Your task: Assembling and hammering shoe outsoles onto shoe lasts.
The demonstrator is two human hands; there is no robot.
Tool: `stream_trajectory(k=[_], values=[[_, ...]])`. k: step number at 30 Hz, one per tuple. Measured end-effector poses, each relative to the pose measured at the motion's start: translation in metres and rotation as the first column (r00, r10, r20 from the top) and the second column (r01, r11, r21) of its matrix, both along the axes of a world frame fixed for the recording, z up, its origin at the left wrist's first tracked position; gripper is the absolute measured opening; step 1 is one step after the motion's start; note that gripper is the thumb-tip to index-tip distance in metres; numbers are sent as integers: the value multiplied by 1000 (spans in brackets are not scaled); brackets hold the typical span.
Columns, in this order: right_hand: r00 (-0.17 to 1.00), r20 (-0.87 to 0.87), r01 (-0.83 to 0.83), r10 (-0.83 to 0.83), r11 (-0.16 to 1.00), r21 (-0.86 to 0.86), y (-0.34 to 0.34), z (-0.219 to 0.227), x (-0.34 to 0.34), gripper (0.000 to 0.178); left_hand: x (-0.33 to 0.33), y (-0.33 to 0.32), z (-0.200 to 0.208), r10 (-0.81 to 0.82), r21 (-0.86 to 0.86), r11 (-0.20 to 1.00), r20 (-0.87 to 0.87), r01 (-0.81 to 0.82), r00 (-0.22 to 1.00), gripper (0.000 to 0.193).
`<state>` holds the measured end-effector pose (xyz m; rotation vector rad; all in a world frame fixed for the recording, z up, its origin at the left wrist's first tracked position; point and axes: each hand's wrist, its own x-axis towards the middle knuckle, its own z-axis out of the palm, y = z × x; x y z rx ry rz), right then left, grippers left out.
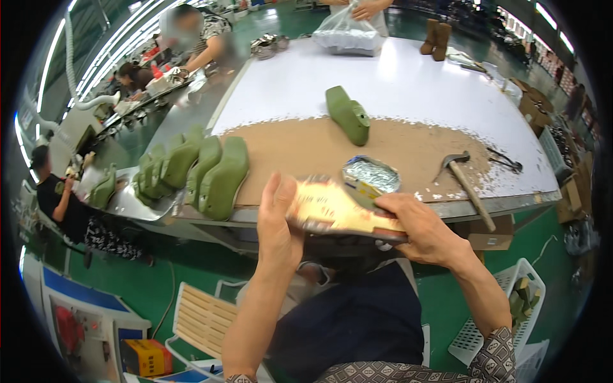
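Between my hands, above the table's near edge, is a green shoe last with a pale yellow-tan insole board (338,207) on its underside, somewhat blurred. My left hand (279,220) grips its left end, thumb side up. At the other end my right hand (424,230) is closed round the last, with the fingertips partly hidden beneath. Just beyond it sits a round, foil-lined container (372,172). Farther back a single green shoe last (348,115) lies on the table. To the left, several green shoe lasts (220,179) stand in a row by a metal tray (159,207).
A claw-like hammer (469,191) and dark pincers (504,159) lie on the right of the white table (274,89). Brown boots (436,39) stand far right. Across the table a person handles a plastic bag (348,29). A white basket (511,306) with green pieces is lower right, a slatted chair (203,319) lower left.
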<state>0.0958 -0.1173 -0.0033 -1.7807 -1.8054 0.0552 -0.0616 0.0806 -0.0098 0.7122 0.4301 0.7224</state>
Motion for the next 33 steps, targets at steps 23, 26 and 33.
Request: stream_trajectory(k=[23,26,33], values=[[980,24,195,-196,980,39,7,-107,-6,32,188,23,-55,301,661,-287,-625,694,720,16],[976,18,214,-216,974,73,13,-105,-10,33,173,26,-48,230,722,-157,-637,674,736,15],[976,-37,217,-215,971,102,10,-102,-4,33,179,17,-33,102,719,132,-695,682,712,10]])
